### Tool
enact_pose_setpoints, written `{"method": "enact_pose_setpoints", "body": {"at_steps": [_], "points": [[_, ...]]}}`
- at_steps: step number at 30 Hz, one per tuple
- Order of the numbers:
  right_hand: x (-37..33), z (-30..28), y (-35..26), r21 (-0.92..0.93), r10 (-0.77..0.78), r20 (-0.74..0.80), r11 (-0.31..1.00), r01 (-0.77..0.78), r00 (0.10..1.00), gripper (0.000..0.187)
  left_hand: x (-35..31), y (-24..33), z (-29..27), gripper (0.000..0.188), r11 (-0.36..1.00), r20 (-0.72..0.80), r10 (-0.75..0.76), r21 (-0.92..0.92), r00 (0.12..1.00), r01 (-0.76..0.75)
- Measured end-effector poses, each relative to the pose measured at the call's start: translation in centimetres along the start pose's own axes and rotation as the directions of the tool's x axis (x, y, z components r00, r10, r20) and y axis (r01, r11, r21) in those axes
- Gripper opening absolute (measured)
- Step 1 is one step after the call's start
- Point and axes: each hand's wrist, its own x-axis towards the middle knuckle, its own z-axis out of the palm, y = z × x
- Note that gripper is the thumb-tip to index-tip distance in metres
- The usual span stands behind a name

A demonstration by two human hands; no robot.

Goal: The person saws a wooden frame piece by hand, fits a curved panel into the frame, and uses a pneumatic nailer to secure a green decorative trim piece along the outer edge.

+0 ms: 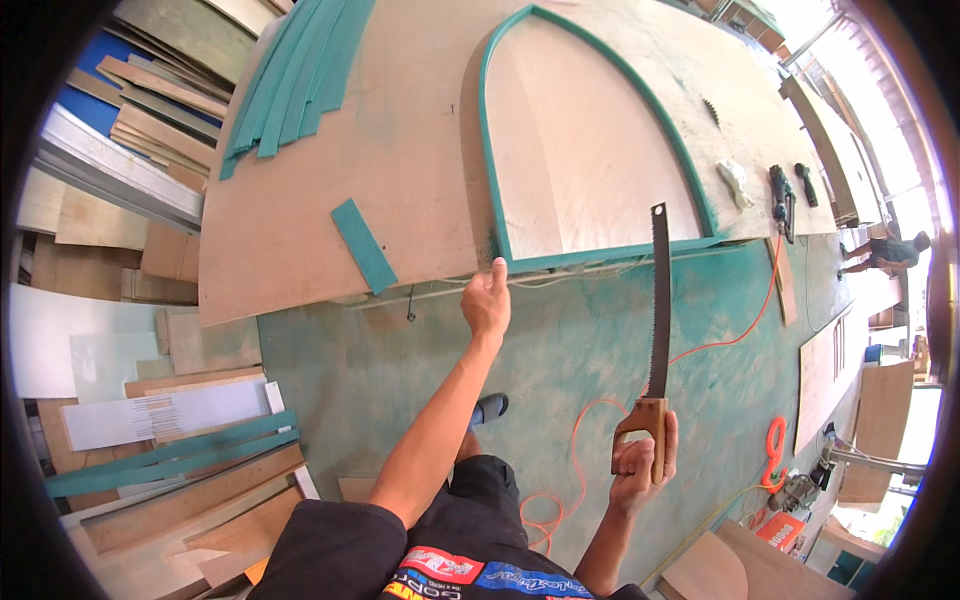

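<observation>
My right hand point(638, 478) is wrapped round the wooden handle of a handsaw point(660, 310). Its dark toothed blade points up and away from me, over the floor, with the tip near the frame's lower edge. At the table's near edge, my left hand point(487, 297) grips the lower left corner of a teal arched frame point(492, 170), thumb on top; the other fingers are partly hidden. The frame lies on a large plywood tabletop point(430, 110) with its straight side along the near edge. A short teal board point(364, 246) lies to the left of it.
Long teal strips point(300, 80) lie at the table's far left. A power tool point(782, 200) sits at its right end. An orange cord point(725, 345) winds over the floor. Stacked boards point(180, 440) stand at left. Another person point(893, 251) is at far right.
</observation>
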Motion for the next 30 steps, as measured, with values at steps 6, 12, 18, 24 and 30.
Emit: {"method": "enact_pose_setpoints", "body": {"at_steps": [6, 12, 18, 24, 30], "points": [[0.8, -1.5, -2.2, -0.093, -0.013, -0.013, 0.996, 0.012, 1.0, 0.052, 2.1, 1.1, 1.4, 0.077, 0.545, 0.433, -0.103, -0.729, 0.896, 0.414], [0.5, -2.2, -3.8, -0.214, 0.03, -0.028, 0.976, -0.035, 0.999, 0.052, 1.5, 1.2, 3.9, 0.037, 0.259, 0.402, -0.057, -0.878, 0.914, 0.402], [-0.9, -1.2, -7.2, -0.066, 0.083, 0.134, 0.995, -0.075, 0.987, 0.055, 0.7, 0.3, 5.5, 0.035, 0.205, 0.361, -0.157, -0.899, 0.919, 0.388], [-2.1, -0.3, -10.2, 0.07, 0.121, 0.229, 0.988, -0.141, 0.966, 0.061, 0.3, -0.1, 5.6, 0.04, 0.175, 0.373, -0.165, -0.9, 0.913, 0.399], [-2.7, 0.6, -10.9, 0.007, 0.137, 0.156, 0.99, -0.14, 0.978, 0.062, -2.1, 4.4, 4.9, 0.061, 0.581, 0.229, -0.08, -0.78, 0.97, 0.232]]}}
